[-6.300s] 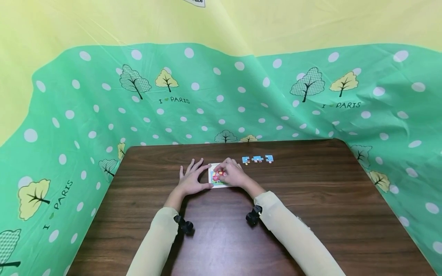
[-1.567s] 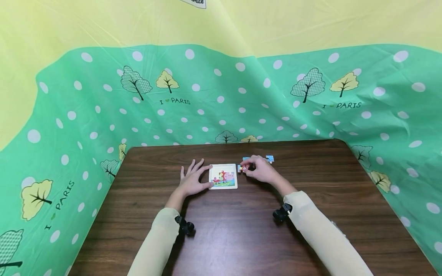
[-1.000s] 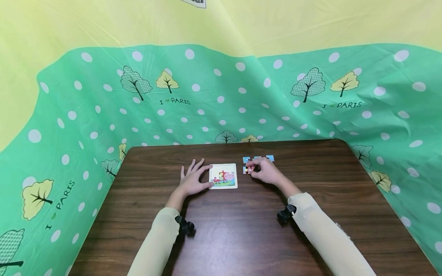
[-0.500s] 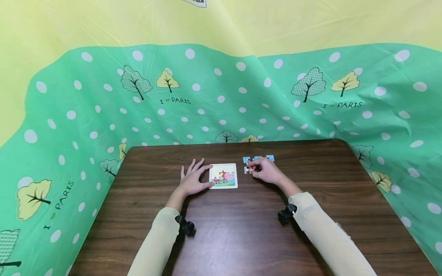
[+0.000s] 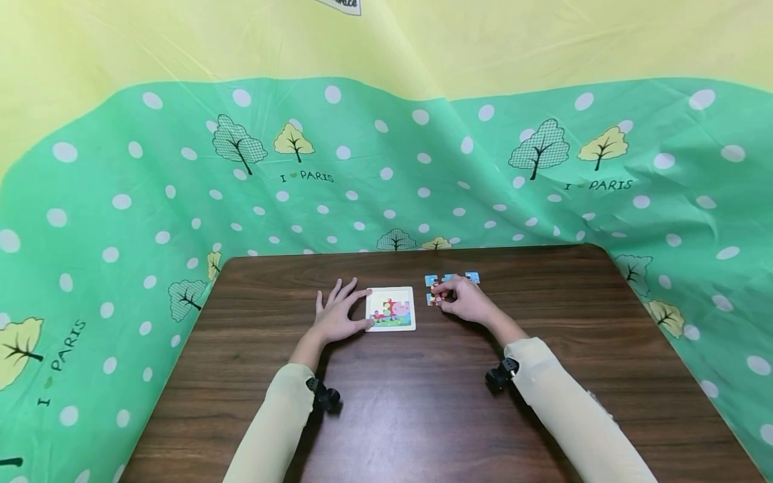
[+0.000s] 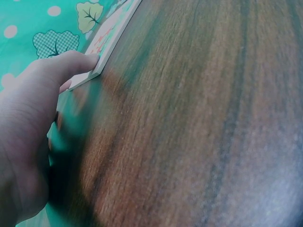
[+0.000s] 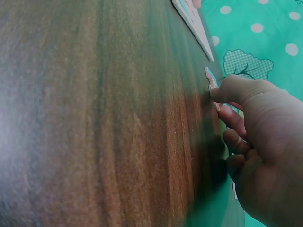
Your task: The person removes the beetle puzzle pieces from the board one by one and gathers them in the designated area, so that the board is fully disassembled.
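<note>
Right grip (image 5: 468,301) pinched on a puzzle piece (image 5: 432,299), now beside the white tray (image 5: 392,329), earlier over it.

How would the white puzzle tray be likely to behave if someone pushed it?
The white puzzle tray looks stiff and fairly light, being thin and straight-edged. Lying flat, it would probably slide rather than tip, though the left hand at its edge may steady it.

Table (image 5: 392,409): dark brown, wood-grained. Frame (image 5: 392,329): white; picture (image 5: 396,310) pink, red and green. Upper pieces (image 5: 430,280): light blue. Held piece (image 5: 432,299): blue, red, yellow. Cloth (image 5: 368,127): yellow above, green with white dots below. Sleeves (image 5: 561,402): cream.
</note>
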`<state>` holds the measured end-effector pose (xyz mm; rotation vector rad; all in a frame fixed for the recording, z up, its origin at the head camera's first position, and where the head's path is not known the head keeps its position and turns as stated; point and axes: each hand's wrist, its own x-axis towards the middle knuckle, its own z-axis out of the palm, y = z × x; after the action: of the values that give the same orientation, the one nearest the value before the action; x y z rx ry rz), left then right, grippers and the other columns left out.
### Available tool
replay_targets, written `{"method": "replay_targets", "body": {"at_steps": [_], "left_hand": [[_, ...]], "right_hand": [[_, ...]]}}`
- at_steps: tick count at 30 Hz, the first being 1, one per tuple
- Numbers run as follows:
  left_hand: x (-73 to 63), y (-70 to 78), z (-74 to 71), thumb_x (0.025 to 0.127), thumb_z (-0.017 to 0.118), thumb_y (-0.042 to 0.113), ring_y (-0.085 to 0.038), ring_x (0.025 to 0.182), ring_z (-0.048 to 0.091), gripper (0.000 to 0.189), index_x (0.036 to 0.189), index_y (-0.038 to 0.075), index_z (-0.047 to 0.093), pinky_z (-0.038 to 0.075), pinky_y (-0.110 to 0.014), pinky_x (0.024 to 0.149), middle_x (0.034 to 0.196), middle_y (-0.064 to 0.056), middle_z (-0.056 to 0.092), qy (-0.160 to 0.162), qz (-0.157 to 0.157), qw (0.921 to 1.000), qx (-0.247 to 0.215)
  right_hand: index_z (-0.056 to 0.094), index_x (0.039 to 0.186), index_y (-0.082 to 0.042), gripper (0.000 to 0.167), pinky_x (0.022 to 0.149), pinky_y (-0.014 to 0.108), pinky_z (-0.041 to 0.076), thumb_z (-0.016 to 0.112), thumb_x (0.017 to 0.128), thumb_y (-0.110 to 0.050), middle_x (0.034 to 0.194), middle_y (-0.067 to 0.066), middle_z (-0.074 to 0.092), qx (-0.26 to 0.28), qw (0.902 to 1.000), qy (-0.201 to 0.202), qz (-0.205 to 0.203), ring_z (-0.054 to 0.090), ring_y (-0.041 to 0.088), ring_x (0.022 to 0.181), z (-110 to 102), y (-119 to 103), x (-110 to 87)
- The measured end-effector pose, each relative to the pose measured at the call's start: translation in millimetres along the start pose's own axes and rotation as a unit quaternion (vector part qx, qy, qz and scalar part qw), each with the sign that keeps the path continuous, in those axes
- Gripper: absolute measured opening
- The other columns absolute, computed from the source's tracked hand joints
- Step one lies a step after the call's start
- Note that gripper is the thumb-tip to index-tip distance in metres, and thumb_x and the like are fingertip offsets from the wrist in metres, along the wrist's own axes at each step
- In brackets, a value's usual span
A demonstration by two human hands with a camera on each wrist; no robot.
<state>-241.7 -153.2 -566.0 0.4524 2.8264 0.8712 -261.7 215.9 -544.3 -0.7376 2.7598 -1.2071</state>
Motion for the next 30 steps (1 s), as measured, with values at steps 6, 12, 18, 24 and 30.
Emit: {"method": "replay_targets", "body": {"at_steps": [6,12,18,24,30], "left_hand": [[-0.2,0.4,0.5,0.093,0.079,0.059,-0.038,0.181,0.005,0.08,0.167,0.039,0.054,-0.01,-0.08,0.137,0.191,-0.003,0.024,0.002,0.0,1.0,0.001],[-0.8,1.0,0.6,0.092,0.079,0.059,-0.038,0.181,0.006,0.08,0.166,0.039,0.055,-0.01,-0.08,0.137,0.191,-0.003,0.024,0.001,0.001,1.0,0.001],[-0.8,0.5,0.9,0.091,0.08,0.058,-0.039,0.181,0.007,0.081,0.166,0.038,0.055,-0.009,-0.08,0.137,0.191,-0.003,0.025,0.006,0.001,1.0,0.007],[-0.6,0.8,0.5,0.091,0.08,0.058,-0.039,0.181,0.007,0.081,0.166,0.038,0.055,-0.008,-0.081,0.137,0.191,-0.003,0.024,0.005,-0.001,0.9999,0.013],[-1.1,2.3,-0.4,0.09,0.08,0.057,-0.039,0.181,0.007,0.081,0.165,0.038,0.055,-0.008,-0.081,0.136,0.191,-0.003,0.025,0.002,-0.004,0.9999,0.01]], "right_hand": [[0.084,0.123,0.003,0.029,0.076,0.023,0.049,0.078,0.094,0.001,0.101,0.014,0.075,-0.019,0.9989,-0.011,0.043,0.063,0.018,0.091,-2.5,-13.2,-1.3],[0.083,0.125,0.002,0.029,0.076,0.024,0.048,0.079,0.096,0.0,0.102,0.013,0.075,-0.022,0.9985,-0.013,0.049,0.062,0.017,0.09,-3.2,-15.5,-1.9],[0.083,0.126,0.001,0.03,0.077,0.026,0.048,0.079,0.096,-0.001,0.104,0.015,0.076,-0.018,0.9983,-0.017,0.054,0.063,0.019,0.091,-4.0,-16.7,-0.7],[0.083,0.126,0.001,0.029,0.078,0.026,0.049,0.079,0.097,-0.001,0.105,0.015,0.074,-0.019,0.998,-0.02,0.057,0.062,0.018,0.09,-4.4,-16.2,1.1],[0.082,0.126,0.001,0.028,0.078,0.029,0.048,0.079,0.098,-0.001,0.102,0.014,0.071,-0.02,0.9982,-0.02,0.053,0.058,0.018,0.087,-6.5,-19.2,2.0]]}}
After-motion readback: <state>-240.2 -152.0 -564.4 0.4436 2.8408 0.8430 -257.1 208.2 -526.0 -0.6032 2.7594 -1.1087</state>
